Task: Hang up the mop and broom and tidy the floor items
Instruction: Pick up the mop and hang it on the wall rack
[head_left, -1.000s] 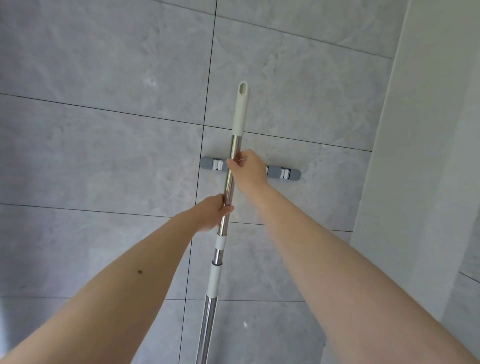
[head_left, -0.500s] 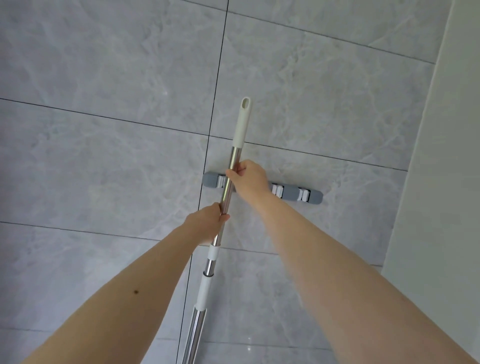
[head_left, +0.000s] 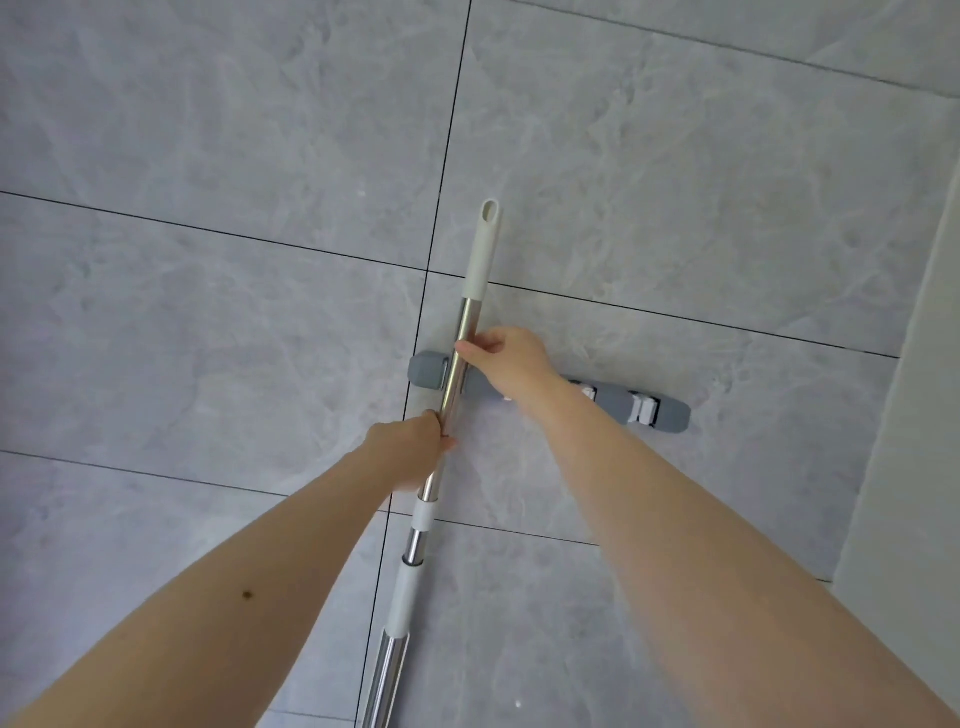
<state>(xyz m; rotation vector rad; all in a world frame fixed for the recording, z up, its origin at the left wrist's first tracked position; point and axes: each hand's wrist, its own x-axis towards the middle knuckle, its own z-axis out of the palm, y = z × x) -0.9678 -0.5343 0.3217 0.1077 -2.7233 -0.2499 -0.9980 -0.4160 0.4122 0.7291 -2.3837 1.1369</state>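
The right hand (head_left: 506, 364) pinches the mop handle (head_left: 457, 374) between thumb and curled fingers, just above the spot where the handle crosses the wall holder (head_left: 613, 400). The left hand (head_left: 410, 447) wraps round the same handle just below the holder, fingers curled about the metal tube, so both grips are closed on it. The handle is a shiny steel pole that stands nearly upright and leans a little to the right toward its top. It ends in a cream plastic cap (head_left: 484, 244) with an oval hanging hole, well above the holder. Below the left hand, two white plastic collars ring the tube, and the pole runs on out of view at the bottom edge; its head cannot be seen. The holder is a grey bar fixed across the grey marbled tile wall (head_left: 208, 312), with white clips showing toward its right end. The pole sits against the holder's left end, in or over the first slot; whether it is fully clipped in cannot be told.
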